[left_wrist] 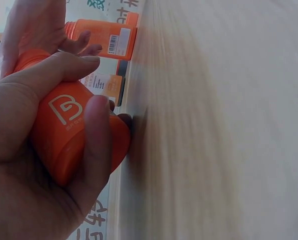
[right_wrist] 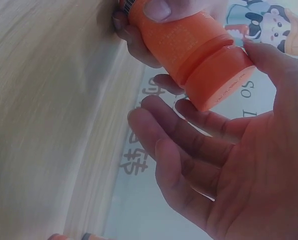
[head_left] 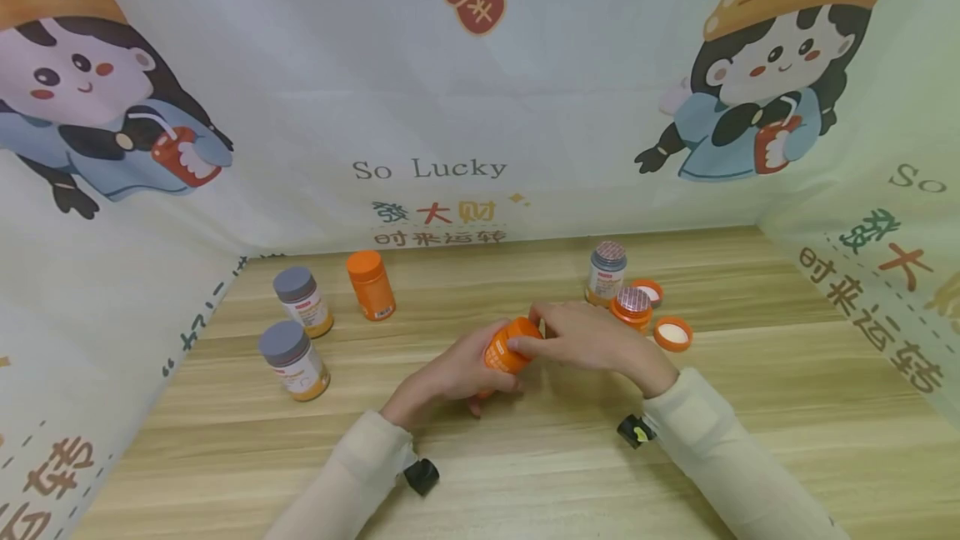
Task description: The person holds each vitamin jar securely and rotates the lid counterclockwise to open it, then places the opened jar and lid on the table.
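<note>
My left hand (head_left: 459, 369) grips an orange plastic bottle (head_left: 501, 355), tilted over the middle of the table. In the left wrist view its fingers and thumb wrap round the body, which bears a pale printed logo (left_wrist: 66, 110). The orange screw cap (right_wrist: 218, 80) sits on the bottle, with a thin groove showing below it. My right hand (head_left: 592, 336) pinches this cap between thumb and index finger; the other fingers (right_wrist: 169, 162) are loosely bent beside it. Right of the hands stand an orange bottle (head_left: 632, 307) and a grey one (head_left: 606, 273), both uncapped with foil-like seals.
Two grey-capped jars (head_left: 295, 361) and a capped orange bottle (head_left: 371, 286) stand at the left. Loose orange caps (head_left: 672, 334) lie at the right, inner sides up; a grey-rimmed one is partly hidden. A printed cloth (head_left: 480, 90) hangs behind the wooden table (head_left: 525, 473).
</note>
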`<state>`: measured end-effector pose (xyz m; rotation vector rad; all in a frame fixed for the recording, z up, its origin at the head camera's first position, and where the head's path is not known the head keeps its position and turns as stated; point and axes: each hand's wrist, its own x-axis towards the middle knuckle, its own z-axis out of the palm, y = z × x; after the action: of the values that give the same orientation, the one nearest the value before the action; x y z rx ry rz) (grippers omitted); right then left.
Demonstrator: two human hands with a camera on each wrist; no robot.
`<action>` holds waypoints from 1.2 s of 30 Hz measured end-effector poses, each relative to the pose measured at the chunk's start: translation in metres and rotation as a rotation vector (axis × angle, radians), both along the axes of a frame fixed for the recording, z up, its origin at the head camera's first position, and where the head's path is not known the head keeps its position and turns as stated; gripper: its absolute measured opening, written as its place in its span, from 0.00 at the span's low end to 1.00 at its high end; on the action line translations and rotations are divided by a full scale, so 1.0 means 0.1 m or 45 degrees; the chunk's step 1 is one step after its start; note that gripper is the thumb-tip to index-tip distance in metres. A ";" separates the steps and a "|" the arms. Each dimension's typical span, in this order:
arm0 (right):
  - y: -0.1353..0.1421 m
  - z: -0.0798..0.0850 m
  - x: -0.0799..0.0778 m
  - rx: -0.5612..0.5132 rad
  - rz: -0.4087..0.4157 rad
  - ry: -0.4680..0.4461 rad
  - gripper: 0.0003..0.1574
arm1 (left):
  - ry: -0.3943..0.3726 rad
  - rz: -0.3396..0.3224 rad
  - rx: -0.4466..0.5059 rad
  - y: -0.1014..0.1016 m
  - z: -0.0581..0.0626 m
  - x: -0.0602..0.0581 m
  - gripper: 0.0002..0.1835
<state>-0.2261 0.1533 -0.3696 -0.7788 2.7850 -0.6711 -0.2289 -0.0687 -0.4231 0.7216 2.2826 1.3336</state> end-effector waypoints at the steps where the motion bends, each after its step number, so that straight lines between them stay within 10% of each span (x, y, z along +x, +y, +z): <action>1: 0.00 0.00 0.00 0.000 0.000 0.002 0.30 | 0.002 0.001 0.001 0.00 0.00 0.00 0.27; 36: 0.01 -0.02 -0.01 -0.039 0.021 -0.090 0.30 | 0.007 -0.004 -0.010 0.00 0.00 0.00 0.28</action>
<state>-0.2272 0.1540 -0.3720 -0.7672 2.7083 -0.7258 -0.2288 -0.0687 -0.4228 0.7266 2.2889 1.3218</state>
